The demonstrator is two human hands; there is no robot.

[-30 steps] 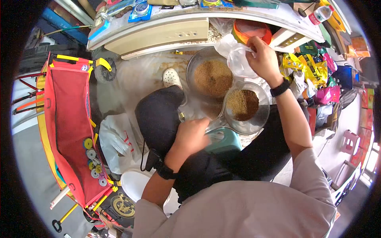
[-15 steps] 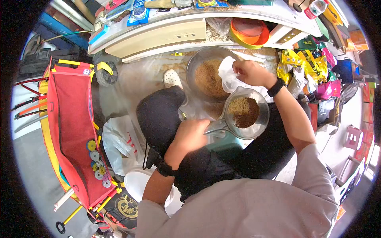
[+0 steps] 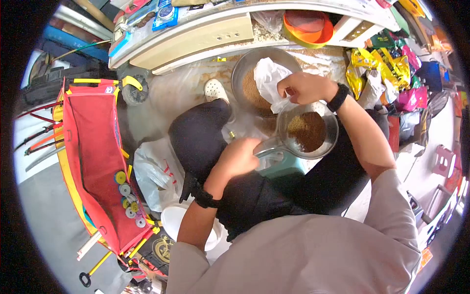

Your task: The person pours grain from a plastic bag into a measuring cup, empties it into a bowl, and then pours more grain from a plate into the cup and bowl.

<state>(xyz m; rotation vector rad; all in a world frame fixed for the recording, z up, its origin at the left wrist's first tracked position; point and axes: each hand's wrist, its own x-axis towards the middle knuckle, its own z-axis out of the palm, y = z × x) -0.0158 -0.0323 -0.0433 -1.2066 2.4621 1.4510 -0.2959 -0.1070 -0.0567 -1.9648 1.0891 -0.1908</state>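
The fingers of the left hand [image 3: 239, 157] grip the handle [image 3: 268, 146] of a clear, round jug [image 3: 310, 155], apparently level so its loose dark-brown and tan powder [image 3: 309, 134] stays inside. The fingers of the right hand [image 3: 309, 89] pinch a thin, crumpled white bag [image 3: 268, 78] by its right edge, probably letting the rest hang freely over the wide, round basin [image 3: 236, 81] of grainy tan material [image 3: 250, 89]. A smooth teal container [image 3: 284, 172] sits nearer.

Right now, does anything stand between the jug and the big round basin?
Yes: the white bag in the right hand overlaps the basin and reaches the jug in this view; whether it touches either is unclear. The basin's left side lies uncovered.
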